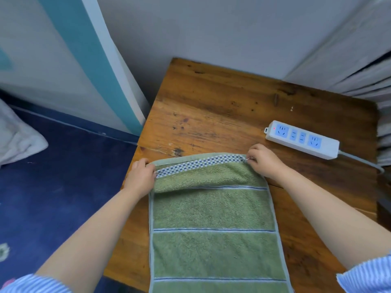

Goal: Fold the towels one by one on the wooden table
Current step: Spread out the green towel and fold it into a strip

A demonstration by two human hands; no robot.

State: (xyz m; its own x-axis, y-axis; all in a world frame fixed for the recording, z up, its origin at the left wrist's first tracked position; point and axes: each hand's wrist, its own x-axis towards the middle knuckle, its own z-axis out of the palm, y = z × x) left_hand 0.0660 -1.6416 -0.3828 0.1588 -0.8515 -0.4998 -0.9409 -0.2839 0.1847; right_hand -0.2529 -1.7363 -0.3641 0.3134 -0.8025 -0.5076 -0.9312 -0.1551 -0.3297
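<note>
- My left hand [141,176] pinches the far left corner of the green towel [213,235], fingers curled round the edge where the blue-and-white checkered band [201,163] begins.
- My right hand [263,160] pinches the far right corner of the same band, thumb and fingertips closed on the cloth.
- The towel lies lengthwise on the wooden table [211,106], running from the middle of the tabletop toward me; its near end passes out of view at the bottom, so I cannot tell whether it hangs off the near edge.
- The far end is turned over toward me: a short flap with the checkered band on top rests over the first striped section, and the flat hem behind it shows just beyond.
- I judge the first fold of this towel as only just begun. The flap covers a small part of the length, and most of the towel lies in a single flat layer.
- What is left, as I read it: carry both corners toward me until the ends meet, smooth the cloth, then fold again.
- I see no finished, folded towel on the table, and no other towel waiting there, so I cannot say how many remain.
- A white power strip [301,139] sits on the table to the right, near my right hand but apart from the towel.
</note>
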